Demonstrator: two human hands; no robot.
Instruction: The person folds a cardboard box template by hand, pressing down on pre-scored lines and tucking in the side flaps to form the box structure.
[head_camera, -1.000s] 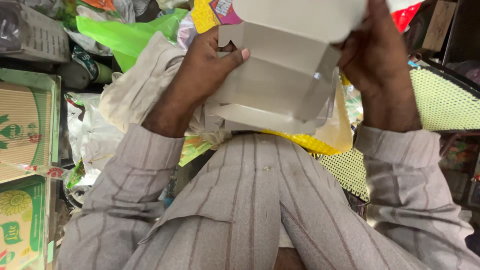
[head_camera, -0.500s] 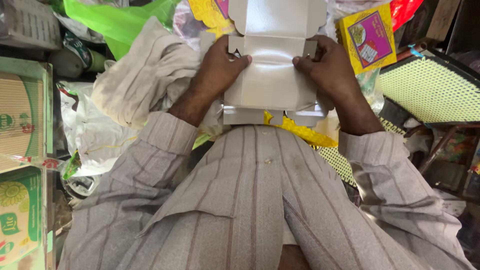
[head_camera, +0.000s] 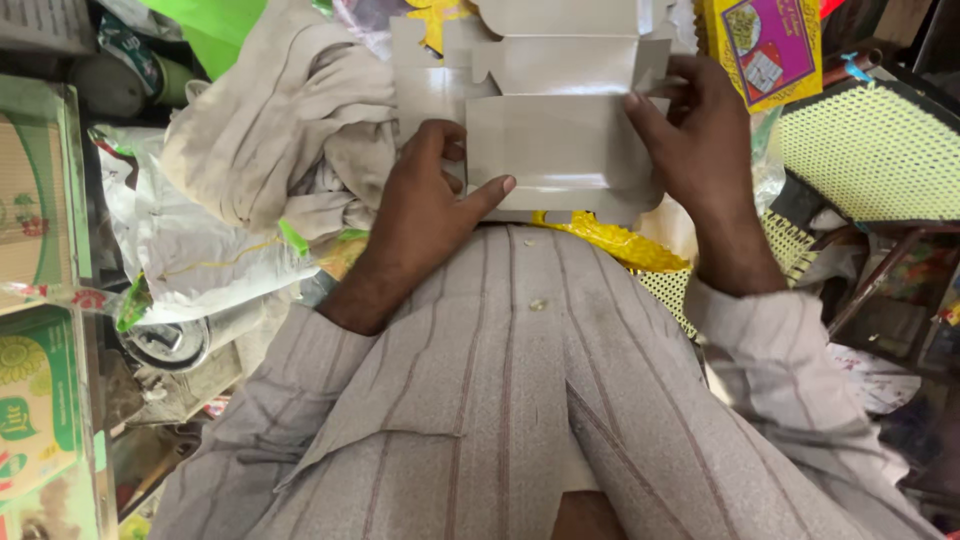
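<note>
the flat grey cardboard box blank lies in front of the chest, its long axis running left to right across the view, with its notched flaps at the far edge pointing away from the body. the left hand rests on the near left portion of the blank: the thumb lies stretched toward the centre of the front panel, pressing flat on the board, and the fingers curl behind the left edge, so the hand is clamped on the board. the right hand grips the right end: the thumb presses on the upper right corner of the front panel, the fingers wrap behind the side flap, again clamped on the board. both hands are in contact, so neither is nearer; the front panel lies between the two thumbs. a yellow plastic wrapper shows just below the blank's near edge, a beige cloth bundle lies to the left, and a yellow-and-pink printed packet lies beyond the right hand
</note>
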